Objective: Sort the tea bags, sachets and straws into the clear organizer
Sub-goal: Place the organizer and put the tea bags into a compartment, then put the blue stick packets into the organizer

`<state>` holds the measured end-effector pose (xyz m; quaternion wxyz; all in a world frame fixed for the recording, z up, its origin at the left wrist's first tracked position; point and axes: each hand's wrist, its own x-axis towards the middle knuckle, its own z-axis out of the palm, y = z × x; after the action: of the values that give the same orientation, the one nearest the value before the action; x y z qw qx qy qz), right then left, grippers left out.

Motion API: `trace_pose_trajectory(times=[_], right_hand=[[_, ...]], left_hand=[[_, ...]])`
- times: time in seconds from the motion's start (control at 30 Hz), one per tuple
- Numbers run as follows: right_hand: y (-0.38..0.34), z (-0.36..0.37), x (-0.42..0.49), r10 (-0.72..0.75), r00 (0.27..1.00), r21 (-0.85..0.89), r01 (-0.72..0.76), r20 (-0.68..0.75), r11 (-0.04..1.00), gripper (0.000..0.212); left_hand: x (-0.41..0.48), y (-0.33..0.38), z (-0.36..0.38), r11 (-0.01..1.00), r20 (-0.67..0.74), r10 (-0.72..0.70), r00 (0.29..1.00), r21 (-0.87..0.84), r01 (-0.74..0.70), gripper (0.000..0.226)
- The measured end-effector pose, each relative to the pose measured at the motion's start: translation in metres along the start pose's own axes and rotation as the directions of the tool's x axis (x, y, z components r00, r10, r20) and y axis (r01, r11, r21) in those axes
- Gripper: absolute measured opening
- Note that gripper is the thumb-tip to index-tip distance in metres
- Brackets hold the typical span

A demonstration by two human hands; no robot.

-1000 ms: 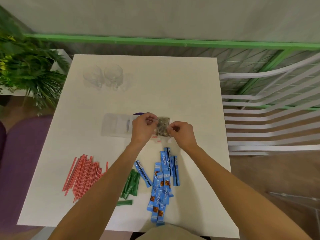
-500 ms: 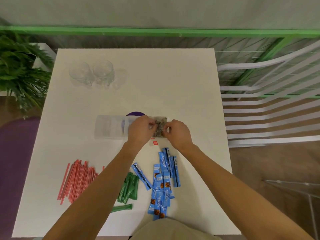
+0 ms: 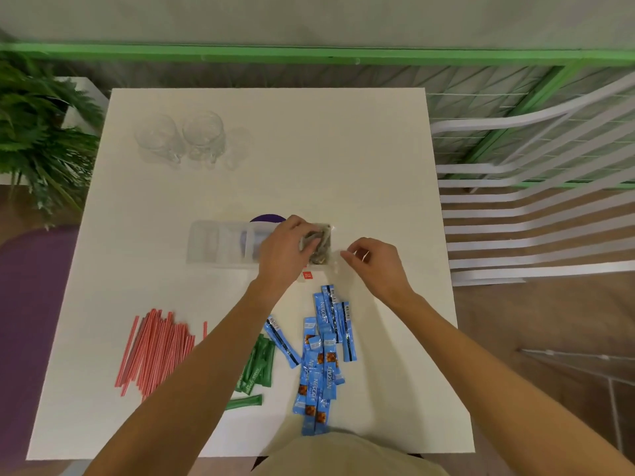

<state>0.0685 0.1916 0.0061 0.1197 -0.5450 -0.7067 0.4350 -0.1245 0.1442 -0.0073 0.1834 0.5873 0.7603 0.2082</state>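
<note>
My left hand (image 3: 281, 249) grips tea bags (image 3: 318, 240) in organizer (image 3: 220, 242) right-end slot, directly under my fingers; my right hand (image 3: 374, 262) sits just right of it, fingers curled, can't tell if pinching anything

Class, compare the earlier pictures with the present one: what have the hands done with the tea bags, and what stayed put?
The right hand has let go of the tea bags and drawn away rightward. The left hand alone now holds them in the clear organizer, in its right end compartment. The red straws, green sachets and blue Nescafe sachets lie unmoved.
</note>
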Motion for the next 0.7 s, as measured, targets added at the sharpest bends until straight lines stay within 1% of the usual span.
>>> trace_pose_trajectory(times=[0.1,0.2,0.3,0.43,0.53,0.63,0.7], right_hand=[[0.005,-0.001,-0.012,0.035,0.999,0.047,-0.035,0.006,0.998,0.017],[0.013,0.001,-0.028,0.069,0.998,0.070,-0.070,0.016,0.995,0.018],[0.024,0.004,-0.045,0.107,0.993,0.054,-0.110,0.050,0.992,0.019],[0.042,0.015,-0.066,0.206,0.969,-0.050,-0.201,0.137,0.978,0.020],[0.051,0.026,-0.078,0.271,0.947,-0.165,-0.243,0.172,0.956,0.016],[0.052,0.036,-0.086,0.323,0.928,-0.290,-0.263,0.186,0.920,0.022],[0.050,0.042,-0.088,0.313,0.930,-0.409,-0.215,0.191,0.887,0.027]], left_hand=[[0.004,0.003,0.003,0.999,0.025,-0.035,0.999,-0.002,0.035,0.018],[0.008,0.005,0.004,0.999,0.053,-0.037,0.998,0.003,0.037,0.015],[0.008,0.006,-0.001,0.999,0.052,-0.048,0.997,0.004,0.048,0.015],[-0.010,0.013,-0.013,0.999,-0.051,-0.018,0.999,-0.035,0.016,0.019],[-0.041,0.014,-0.023,0.996,-0.108,-0.020,0.994,-0.091,0.010,0.018],[-0.080,0.005,-0.027,0.990,-0.113,-0.060,0.992,-0.134,0.045,0.015],[-0.104,-0.010,-0.025,0.985,-0.058,-0.115,0.992,-0.138,0.107,0.016]])
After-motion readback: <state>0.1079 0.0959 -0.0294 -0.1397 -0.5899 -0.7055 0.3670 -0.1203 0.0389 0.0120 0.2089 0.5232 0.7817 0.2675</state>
